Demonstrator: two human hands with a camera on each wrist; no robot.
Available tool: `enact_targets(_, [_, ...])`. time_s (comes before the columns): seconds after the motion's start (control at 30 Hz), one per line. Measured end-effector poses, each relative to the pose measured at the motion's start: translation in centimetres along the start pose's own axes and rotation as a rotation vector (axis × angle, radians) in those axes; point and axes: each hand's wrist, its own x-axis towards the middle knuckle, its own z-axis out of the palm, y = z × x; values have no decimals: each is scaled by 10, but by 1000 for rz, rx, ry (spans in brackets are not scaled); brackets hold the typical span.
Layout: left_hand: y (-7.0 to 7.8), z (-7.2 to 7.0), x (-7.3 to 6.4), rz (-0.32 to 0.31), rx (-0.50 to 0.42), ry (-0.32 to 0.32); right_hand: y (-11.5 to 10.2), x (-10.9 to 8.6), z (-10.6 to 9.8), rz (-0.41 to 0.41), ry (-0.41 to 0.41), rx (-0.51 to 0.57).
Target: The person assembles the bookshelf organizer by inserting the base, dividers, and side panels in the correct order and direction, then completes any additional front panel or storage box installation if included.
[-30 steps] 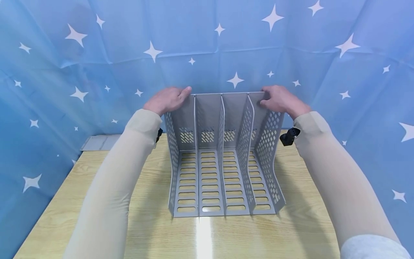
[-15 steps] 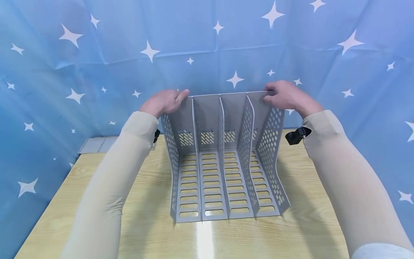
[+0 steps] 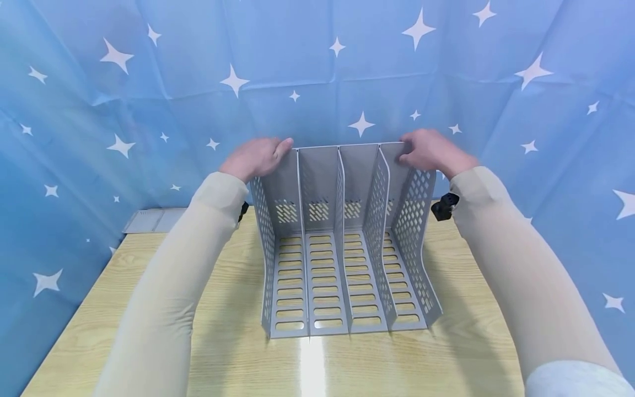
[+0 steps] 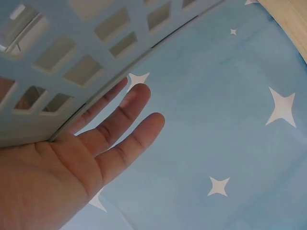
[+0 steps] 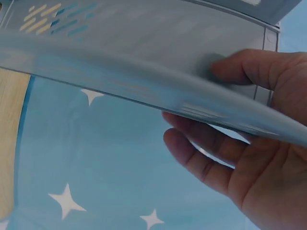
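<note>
A grey plastic file rack [image 3: 319,184], with upright perforated dividers and a slotted base, stands on the wooden table facing me. My left hand [image 3: 256,156] grips its upper left back corner, thumb over the top edge. In the left wrist view, several fingers of the left hand [image 4: 96,153] extend past the rack's perforated side panel [image 4: 81,69]. At the upper right back corner, my right hand [image 3: 430,151] holds the back panel, thumb in front. The right wrist view has the right hand [image 5: 259,158] straddling the side panel, its thumb against the back panel [image 5: 168,38].
Flat grey panels [image 3: 155,220] lie at the back left of the wooden table [image 3: 258,366]. A blue curtain with white stars [image 3: 317,66] hangs close behind the rack and along both sides.
The rack's front edge sits slightly nearer to me than a second ago, with the rack turned a little. Both hands keep their hold on its top corners. The head view has swayed slightly.
</note>
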Motion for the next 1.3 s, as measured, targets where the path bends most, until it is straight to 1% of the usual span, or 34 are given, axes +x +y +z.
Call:
enact_targets(0.07, [0,3,1,1,-8,2,0,2,1,4,-23,-20])
enact_targets(0.23, [0,9,5,6,-18,3,3,4,5,21,-70,-24])
enact_targets(0.33, [0,12,7,2,-24,3,4,3,8,33,-71,-19])
enact_targets(0.53, [3,14,8,-8,-32,-5,6,0,9,40,-46,-1])
enact_targets(0.67, [3,12,7,-13,-33,-24,5,0,9,18,-23,-16])
enact_targets(0.83, [3,10,5,-13,-32,-27,4,1,8,3,-13,-26])
enact_targets(0.97, [4,7,4,-12,-30,-51,3,0,6,16,-25,-32])
enact_targets(1.23, [5,-2,2,-27,15,-106,-3,-2,5,74,-57,-27])
enact_targets(1.3, [6,-4,3,-33,25,-113,-3,-2,4,73,-58,-35])
